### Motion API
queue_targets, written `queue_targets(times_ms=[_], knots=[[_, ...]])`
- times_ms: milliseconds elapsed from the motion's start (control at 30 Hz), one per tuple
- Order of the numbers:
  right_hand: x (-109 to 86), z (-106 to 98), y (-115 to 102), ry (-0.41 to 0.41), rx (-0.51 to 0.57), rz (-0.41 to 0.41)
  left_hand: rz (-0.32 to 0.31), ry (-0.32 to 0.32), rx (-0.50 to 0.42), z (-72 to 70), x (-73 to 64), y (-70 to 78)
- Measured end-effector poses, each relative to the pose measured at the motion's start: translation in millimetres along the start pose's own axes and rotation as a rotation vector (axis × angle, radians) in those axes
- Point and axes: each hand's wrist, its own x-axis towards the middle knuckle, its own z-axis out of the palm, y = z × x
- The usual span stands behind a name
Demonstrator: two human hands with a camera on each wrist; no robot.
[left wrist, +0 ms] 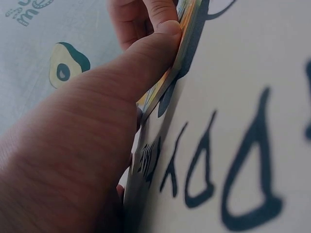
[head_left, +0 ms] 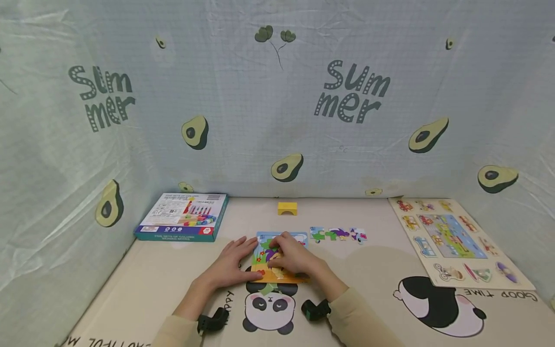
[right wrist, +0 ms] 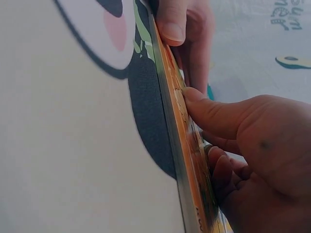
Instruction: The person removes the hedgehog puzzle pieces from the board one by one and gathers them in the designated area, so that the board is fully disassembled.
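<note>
Puzzle board (head_left: 270,278) seems steadied by the splayed left hand (head_left: 231,264) for the right hand (head_left: 293,256), whose grasp cannot be told.

Flat on the table (head_left: 368,299), just below mid-frame: a puzzle (head_left: 262,250), with the left hand (head_left: 231,262) on its left side and the right hand (head_left: 295,257) over its middle. Just right of the puzzle, a row of pieces (head_left: 340,233). Behind both, near the table's back, a block (head_left: 287,206). At rear left, a box (head_left: 182,217); at far right, a board (head_left: 468,263). Behind and along both sides, a curtain (head_left: 234,96).
</note>
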Motion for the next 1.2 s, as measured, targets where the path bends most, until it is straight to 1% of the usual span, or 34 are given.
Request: queue_targets(times_ms=[333,700,933,1067,1200], knots=[[-0.2,1.1,0.1,0.018,0.040,-0.012,-0.007,-0.001,0.002,0.3,1.0,-0.9],[0.1,1.2,2.1,0.030,0.065,-0.053,-0.009,-0.007,0.000,0.1,0.8,-1.0],[-0.4,0.9,0.1,0.061,0.117,-0.088,-0.018,-0.011,0.001,-0.1,1.4,-1.4],[0.2,1.8,-0.4,0.070,0.124,-0.083,-0.014,-0.009,0.000,0.2,1.4,-1.8],[0.7,3.4,-0.2,0.051,0.114,-0.068,-0.010,-0.011,0.004,0.2,1.1,-1.9]])
